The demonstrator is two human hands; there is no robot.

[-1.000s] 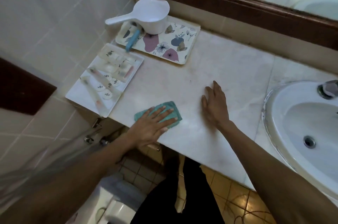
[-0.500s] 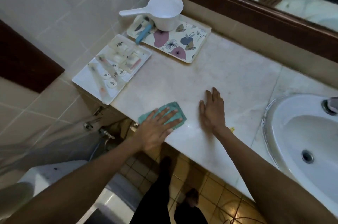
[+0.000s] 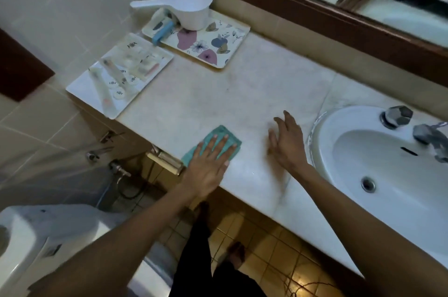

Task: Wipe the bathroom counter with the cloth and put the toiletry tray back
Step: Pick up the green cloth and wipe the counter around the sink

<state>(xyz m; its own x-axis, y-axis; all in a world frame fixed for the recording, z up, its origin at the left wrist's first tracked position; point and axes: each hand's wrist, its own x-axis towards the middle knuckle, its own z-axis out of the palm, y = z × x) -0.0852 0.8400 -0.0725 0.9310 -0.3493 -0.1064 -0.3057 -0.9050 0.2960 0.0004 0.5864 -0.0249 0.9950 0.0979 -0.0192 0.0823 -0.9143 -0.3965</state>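
Observation:
A folded teal cloth [image 3: 219, 135] lies near the front edge of the pale marble counter [image 3: 242, 93]. My left hand [image 3: 209, 162] presses flat on it with straight fingers. My right hand [image 3: 287, 142] is open over the counter to the right of the cloth, beside the sink, its fingers spread and slightly blurred. The white toiletry tray [image 3: 80, 85] with tubes and small sachets sits at the counter's left end, overhanging the edge. Behind it a floral tray [image 3: 218, 54] carries a white water scoop [image 3: 191, 9] and a blue item [image 3: 163, 33].
A white sink [image 3: 388, 175] with a chrome tap [image 3: 426, 134] fills the right side. A wood-framed mirror [image 3: 315, 12] runs along the back wall. A toilet [image 3: 29, 243] stands at lower left below the counter, with pipes and a tiled floor underneath.
My left hand slid the cloth a little right along the front edge. My right hand lifted from flat on the counter and moved right toward the sink. The camera view shifted.

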